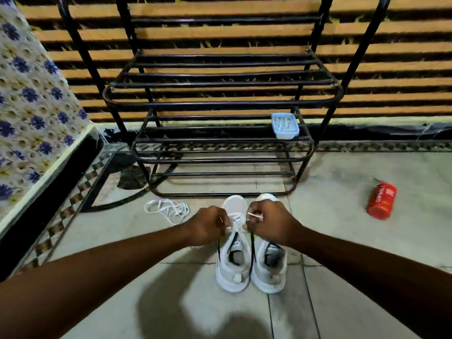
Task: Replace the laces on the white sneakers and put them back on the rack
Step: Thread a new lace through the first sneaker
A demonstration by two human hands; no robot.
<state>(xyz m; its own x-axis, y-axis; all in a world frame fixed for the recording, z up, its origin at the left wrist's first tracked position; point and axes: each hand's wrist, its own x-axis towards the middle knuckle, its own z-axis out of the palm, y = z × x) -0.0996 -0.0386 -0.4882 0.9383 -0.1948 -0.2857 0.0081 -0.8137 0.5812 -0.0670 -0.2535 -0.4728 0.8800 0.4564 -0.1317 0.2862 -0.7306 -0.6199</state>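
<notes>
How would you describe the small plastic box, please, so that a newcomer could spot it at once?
Find the black metal shoe rack against the striped wall. At the right end of one of its lower shelves sits the plastic box. It is pale blue and rectangular, the only thing showing on the rack.

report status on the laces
Both busy: left hand and right hand each pinching a lace end over the sneakers. Sneakers on floor, not yet on rack. Loose lace on floor, nothing in the way.
</notes>
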